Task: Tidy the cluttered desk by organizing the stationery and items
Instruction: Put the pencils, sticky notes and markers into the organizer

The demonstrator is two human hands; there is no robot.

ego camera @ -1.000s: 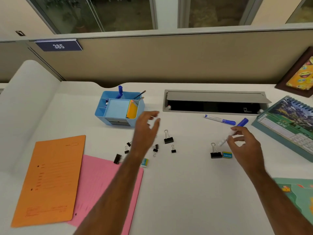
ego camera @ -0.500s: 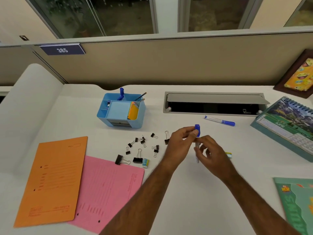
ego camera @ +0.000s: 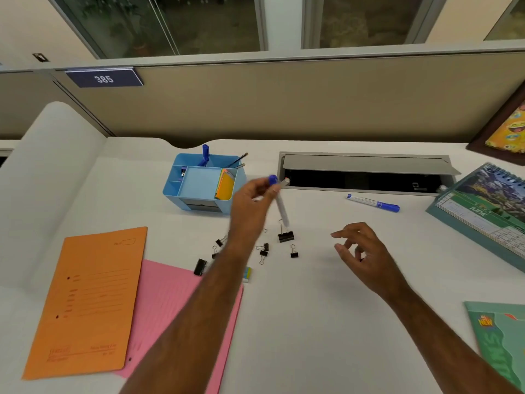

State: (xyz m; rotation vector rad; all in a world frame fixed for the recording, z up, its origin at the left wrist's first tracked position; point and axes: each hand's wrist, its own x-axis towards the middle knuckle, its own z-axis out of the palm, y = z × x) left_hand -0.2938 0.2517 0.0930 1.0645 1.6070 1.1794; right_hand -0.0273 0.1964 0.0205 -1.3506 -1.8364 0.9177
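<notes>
1. Nearest stuff: flat orange paper folder (ego camera: 85, 300) lying partly over a pink paper folder (ego camera: 176, 317) at the near left, green printed booklet (ego camera: 502, 342) at the near right edge. None of it sorted yet imo.
2. Right hand (ego camera: 366, 257) hovers over the white desk (ego camera: 312, 322), fingers loosely spread, holding nothing.
3. Mid desk: scatter of small black binder clips (ego camera: 285, 236) w/ wire handles, partly hidden under the left forearm.
4. Left hand (ego camera: 252, 207) is pinched on a white marker w/ a blue cap (ego camera: 279, 199), cap end up, body hanging down over the clips. It's a bit blurry.
5. So the step in hand looks like stowing that marker. Light blue plastic desk organiser (ego camera: 204, 180) sits just beyond-left of it, w/ pens already standing in the back slot.
6. Next move prob needs the marker swung over that back slot, tipped upright, then let go.
7. Further right: 2nd white-and-blue marker (ego camera: 372, 202) lies loose near the grey cable tray (ego camera: 366, 166), likely next.
</notes>
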